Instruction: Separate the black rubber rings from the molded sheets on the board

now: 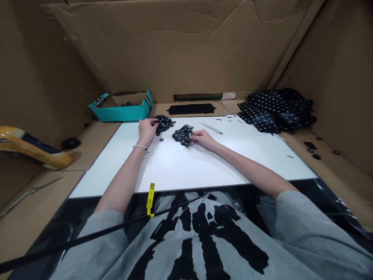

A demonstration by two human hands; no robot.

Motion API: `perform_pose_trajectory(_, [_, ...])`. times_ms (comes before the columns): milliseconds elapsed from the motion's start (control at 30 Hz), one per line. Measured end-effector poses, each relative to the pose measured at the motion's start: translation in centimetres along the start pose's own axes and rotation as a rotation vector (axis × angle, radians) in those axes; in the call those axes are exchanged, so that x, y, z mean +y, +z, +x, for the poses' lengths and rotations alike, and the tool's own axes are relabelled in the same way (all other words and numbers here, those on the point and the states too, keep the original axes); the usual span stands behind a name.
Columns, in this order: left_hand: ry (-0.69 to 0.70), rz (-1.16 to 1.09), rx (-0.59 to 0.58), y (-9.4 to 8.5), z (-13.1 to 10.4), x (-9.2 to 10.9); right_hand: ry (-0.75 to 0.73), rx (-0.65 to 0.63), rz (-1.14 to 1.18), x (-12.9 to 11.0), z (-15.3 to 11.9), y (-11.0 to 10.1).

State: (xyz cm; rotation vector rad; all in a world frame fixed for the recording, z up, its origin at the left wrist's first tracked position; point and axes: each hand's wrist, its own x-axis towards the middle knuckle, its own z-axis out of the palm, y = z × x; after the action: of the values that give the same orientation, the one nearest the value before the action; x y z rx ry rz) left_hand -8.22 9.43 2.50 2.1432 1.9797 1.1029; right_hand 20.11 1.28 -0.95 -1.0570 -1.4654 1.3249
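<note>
My left hand [148,128] reaches to the near-left edge of a loose pile of small black rings [165,123] on the white board [175,171]. Its fingertips are pinched together there; what lies between them is too small to make out. Between thumb and fingers, my right hand [201,138] grips the right edge of a black piece patterned with rings [182,135], with thin loops along its border. A single black ring [161,140] lies just below the pile, between the two hands.
A grey pen-like tool [212,128] lies right of the hands. Behind are a teal open box [121,113] and black strips [190,109]. Black dotted sheets [274,111] are heaped at right. Tweezers [32,191] and a yellow-handled tool [35,149] are left.
</note>
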Motion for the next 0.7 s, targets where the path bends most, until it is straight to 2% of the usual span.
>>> perform_pose_trajectory(167, [-0.001, 0.025, -0.159, -0.8, 0.4, 0.4, 0.002, -0.018, 0.020, 0.2, 0.2, -0.1])
perform_pose_trajectory(333, [-0.001, 0.123, -0.221, -1.2, 0.0, 0.7, 0.006, -0.020, 0.003, 0.4, 0.3, -0.1])
perform_pose_trajectory(567, [-0.059, 0.307, -0.495, -2.9, -0.7, 2.1, -0.007, -0.030, -0.013, 0.5, 0.3, -0.1])
perform_pose_trajectory(700, [-0.050, 0.315, -0.706, -2.9, -0.8, 3.1, -0.010, -0.034, -0.012, 0.6, 0.4, -0.1])
